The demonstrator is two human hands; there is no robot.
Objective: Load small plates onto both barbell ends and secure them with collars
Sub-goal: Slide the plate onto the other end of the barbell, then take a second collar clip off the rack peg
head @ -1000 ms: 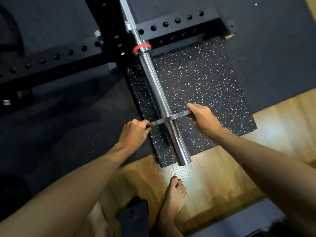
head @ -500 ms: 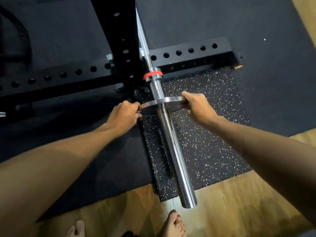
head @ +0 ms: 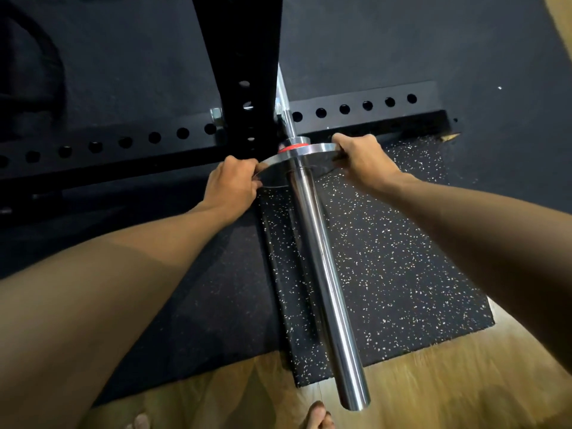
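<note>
A thin, shiny steel small plate sits on the chrome barbell sleeve, at the sleeve's inner end, against the red ring at the sleeve's shoulder. My left hand grips the plate's left rim. My right hand grips its right rim. The rest of the sleeve is bare down to its open end near the bottom of the view. No collar is in view.
A black rack upright with holes rises just left of the bar, and its perforated base beam runs across behind the plate. A speckled rubber mat lies under the sleeve, on wood floor. My toes show at the bottom.
Both hands have slid the plate along the sleeve, from near its outer half up to the red ring at the inner end. The view has moved closer to the rack.
</note>
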